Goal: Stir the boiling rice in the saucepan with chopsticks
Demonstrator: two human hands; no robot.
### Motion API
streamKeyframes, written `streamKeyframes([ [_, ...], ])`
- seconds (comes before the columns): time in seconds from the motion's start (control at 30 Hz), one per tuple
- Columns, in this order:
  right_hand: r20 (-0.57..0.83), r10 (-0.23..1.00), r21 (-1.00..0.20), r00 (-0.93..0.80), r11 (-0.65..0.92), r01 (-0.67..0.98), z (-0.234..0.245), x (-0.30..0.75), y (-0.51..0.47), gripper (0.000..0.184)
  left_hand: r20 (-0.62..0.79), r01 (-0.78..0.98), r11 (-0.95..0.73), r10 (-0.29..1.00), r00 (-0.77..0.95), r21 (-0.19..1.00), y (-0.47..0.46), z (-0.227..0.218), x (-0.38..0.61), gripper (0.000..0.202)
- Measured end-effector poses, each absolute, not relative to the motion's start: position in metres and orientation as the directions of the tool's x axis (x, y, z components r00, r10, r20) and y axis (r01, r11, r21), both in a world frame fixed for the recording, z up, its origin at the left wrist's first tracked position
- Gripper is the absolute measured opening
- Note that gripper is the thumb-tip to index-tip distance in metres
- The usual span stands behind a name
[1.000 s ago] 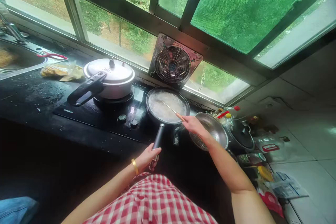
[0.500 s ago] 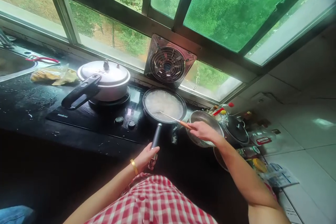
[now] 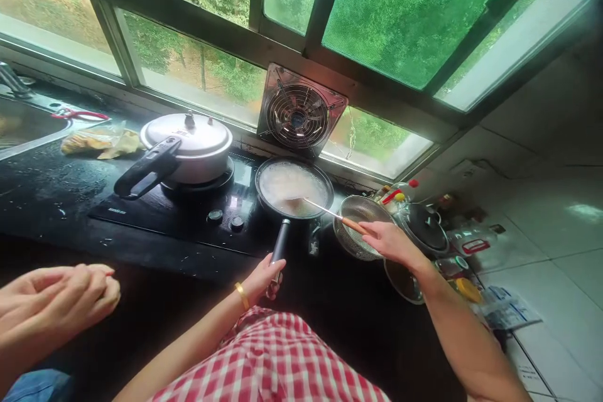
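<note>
My left hand (image 3: 264, 277), with a gold bracelet at the wrist, is closed around the black handle of a frying pan (image 3: 281, 245). Pale, frothy, steaming liquid (image 3: 289, 187) fills the pan. In my right hand (image 3: 389, 241) is the wooden grip of a cooking utensil (image 3: 346, 221) with a thin metal shaft. Its tip dips into the liquid at the pan's right side, so its head is hidden. Below the right hand, a metal mesh strainer (image 3: 347, 245) sits beside the pan.
A pressure cooker (image 3: 200, 160) stands on the left burner of the black cooktop (image 3: 155, 217). Another person's clasped hands (image 3: 70, 295) are at lower left. Jars, bottles and a lidded pot (image 3: 421, 229) crowd the right. An exhaust fan (image 3: 298, 118) is behind the pan.
My right hand has moved right and slightly down, drawing the utensil's tip toward the pan's right side. Another person's hands have come into view at left. My left hand keeps its grip.
</note>
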State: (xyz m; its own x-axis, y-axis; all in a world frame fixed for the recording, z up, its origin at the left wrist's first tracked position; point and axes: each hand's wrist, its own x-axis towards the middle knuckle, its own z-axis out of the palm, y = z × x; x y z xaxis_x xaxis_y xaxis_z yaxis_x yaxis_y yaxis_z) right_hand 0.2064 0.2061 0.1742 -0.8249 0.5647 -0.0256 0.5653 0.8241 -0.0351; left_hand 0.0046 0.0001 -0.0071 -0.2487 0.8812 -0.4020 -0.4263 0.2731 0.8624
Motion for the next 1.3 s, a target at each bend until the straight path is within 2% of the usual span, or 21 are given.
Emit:
streamKeyframes([
  [0.23,0.134,0.645,-0.055,-0.752,0.763,0.644,0.158,0.196,0.228,0.035,-0.406,-0.419,0.279,0.879,-0.250,0.864,0.000,-0.006,0.004,0.044],
  [0.4,0.129,0.715,-0.070,-0.687,0.698,0.713,0.147,0.180,0.241,0.034,-0.404,-0.426,0.274,0.880,-0.251,0.862,0.000,-0.009,0.005,0.046],
  [0.63,0.129,0.737,-0.160,-0.663,0.676,0.720,0.130,0.165,0.261,0.028,-0.386,-0.445,0.252,0.891,-0.241,0.860,0.000,-0.010,0.005,0.046],
  [0.7,0.057,0.763,-0.230,-0.643,0.637,0.735,0.129,0.165,0.262,0.026,-0.383,-0.444,0.252,0.893,-0.237,0.860,0.001,-0.011,0.004,0.044],
  [0.8,-0.158,0.802,-0.381,-0.576,0.489,0.785,0.129,0.170,0.260,0.027,-0.383,-0.439,0.257,0.896,-0.226,0.861,0.001,-0.012,0.004,0.043],
  [0.9,-0.325,0.774,-0.492,-0.544,0.353,0.796,0.132,0.178,0.254,0.028,-0.391,-0.438,0.263,0.891,-0.231,0.860,0.002,-0.014,0.004,0.045],
  [1.3,-0.543,0.582,-0.640,-0.606,0.180,0.747,0.165,0.193,0.225,0.029,-0.395,-0.430,0.269,0.888,-0.236,0.862,-0.001,-0.005,0.004,0.043],
])
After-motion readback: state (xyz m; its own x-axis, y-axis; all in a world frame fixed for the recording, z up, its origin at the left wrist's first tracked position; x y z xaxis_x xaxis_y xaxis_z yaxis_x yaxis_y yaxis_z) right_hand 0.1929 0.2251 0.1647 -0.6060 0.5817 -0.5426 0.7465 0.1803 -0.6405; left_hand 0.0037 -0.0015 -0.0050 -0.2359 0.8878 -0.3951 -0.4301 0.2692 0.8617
